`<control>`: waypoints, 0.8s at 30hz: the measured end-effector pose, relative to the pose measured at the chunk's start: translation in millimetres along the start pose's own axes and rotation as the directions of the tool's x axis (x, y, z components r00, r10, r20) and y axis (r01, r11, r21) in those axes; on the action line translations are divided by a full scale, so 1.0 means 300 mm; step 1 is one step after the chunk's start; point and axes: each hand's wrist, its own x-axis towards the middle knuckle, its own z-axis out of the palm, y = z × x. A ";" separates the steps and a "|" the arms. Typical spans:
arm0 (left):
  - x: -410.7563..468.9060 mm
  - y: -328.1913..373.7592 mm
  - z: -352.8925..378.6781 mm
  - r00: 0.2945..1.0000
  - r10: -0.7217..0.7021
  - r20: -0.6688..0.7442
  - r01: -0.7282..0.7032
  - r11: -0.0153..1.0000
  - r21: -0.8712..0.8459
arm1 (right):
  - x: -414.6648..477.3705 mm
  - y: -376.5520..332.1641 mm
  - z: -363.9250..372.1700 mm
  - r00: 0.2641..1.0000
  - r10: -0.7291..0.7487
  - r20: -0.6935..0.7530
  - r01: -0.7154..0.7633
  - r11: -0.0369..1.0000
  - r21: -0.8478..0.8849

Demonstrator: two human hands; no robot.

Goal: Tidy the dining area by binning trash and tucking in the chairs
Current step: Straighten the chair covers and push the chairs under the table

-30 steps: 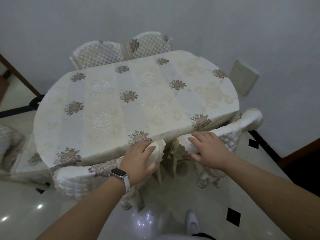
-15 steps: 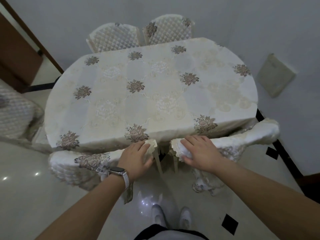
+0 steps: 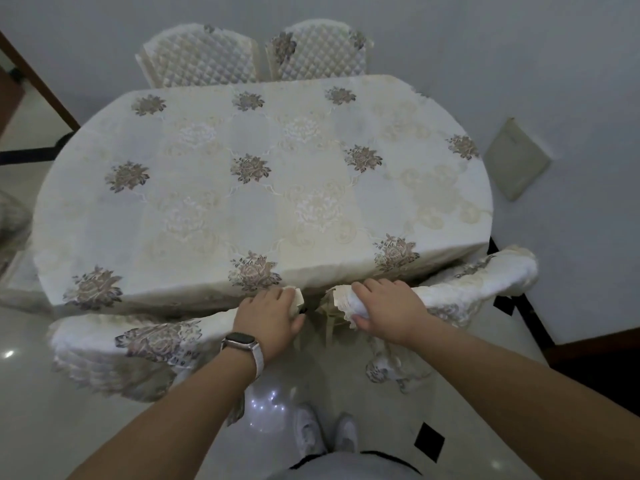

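Two chairs in white quilted covers stand side by side at the near edge of the oval table [image 3: 207, 188], which wears a cream floral cloth. My left hand [image 3: 268, 317], with a watch on its wrist, grips the top of the left chair's back [image 3: 138, 344]. My right hand [image 3: 384, 311] grips the top of the right chair's back [image 3: 474, 282]. Both chair backs touch the table edge and their seats are hidden beneath it. No trash shows on the table.
Two more covered chairs [image 3: 204, 57] [image 3: 318, 50] sit tucked in at the table's far side against the grey wall. Part of another chair [image 3: 14, 216] shows at the left edge. A square panel [image 3: 516, 161] hangs on the right wall. My shoes [image 3: 325, 434] stand on glossy tiles.
Both hands have pushed the two near chairs forward until their backs meet the table edge. I have stepped closer, so my view now looks more steeply down.
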 end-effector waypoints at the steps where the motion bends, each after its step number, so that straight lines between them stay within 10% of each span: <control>1: 0.016 -0.006 -0.011 1.000 -0.020 0.003 0.020 0.998 -0.055 | 0.008 -0.002 0.000 1.000 0.013 -0.003 -0.013 1.000 -0.010; 24: 0.076 -0.057 -0.044 0.987 0.027 0.158 -0.048 0.990 0.132 | 0.093 0.026 -0.037 0.994 -0.074 0.076 0.073 0.997 0.009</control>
